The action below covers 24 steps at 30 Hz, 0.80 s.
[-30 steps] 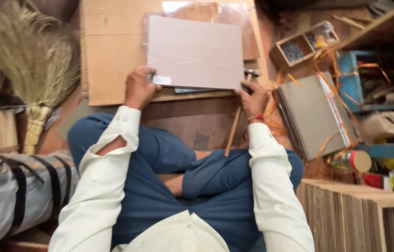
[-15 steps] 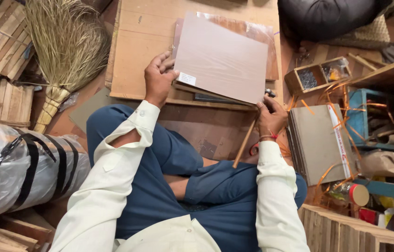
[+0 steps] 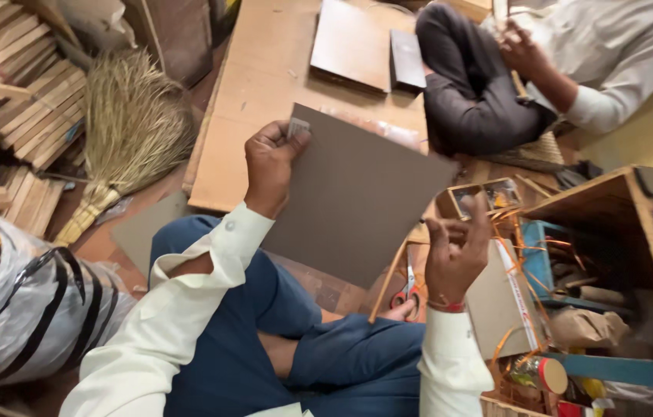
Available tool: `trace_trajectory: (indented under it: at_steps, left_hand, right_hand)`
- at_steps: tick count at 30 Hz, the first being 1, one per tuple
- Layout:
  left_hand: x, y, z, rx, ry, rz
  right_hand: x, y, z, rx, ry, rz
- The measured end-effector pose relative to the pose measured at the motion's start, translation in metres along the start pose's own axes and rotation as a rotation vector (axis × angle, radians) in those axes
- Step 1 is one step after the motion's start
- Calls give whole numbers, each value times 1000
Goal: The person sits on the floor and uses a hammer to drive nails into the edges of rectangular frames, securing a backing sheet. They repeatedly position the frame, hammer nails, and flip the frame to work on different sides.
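Left hand (image 3: 271,164) is clamped on the upper corner of a grey-brown board (image 3: 350,197), held tilted above the lap. Right hand (image 3: 456,251), fingers loosely curled and apart, sits at the board's lower right edge. Scissors (image 3: 406,291) lie on the floor below.

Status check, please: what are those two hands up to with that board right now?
Left hand grips grey board at its top corner. Right hand open by its right edge. Scissors on floor below.
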State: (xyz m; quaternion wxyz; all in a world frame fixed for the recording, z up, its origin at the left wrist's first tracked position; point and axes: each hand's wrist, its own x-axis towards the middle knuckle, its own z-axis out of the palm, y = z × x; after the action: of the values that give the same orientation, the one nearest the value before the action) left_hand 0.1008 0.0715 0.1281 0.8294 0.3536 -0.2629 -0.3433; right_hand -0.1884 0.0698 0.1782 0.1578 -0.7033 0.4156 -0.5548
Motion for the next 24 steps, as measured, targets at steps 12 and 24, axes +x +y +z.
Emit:
trace_trajectory:
  at_steps: [12,24]
  left_hand:
    - [-3,-8,-21,1141,150,755]
    - [12,-102,-110,823,2,-172]
  right_hand:
    - [6,74,14,498,14,560]
    - [-49,218,79,134,-161,394]
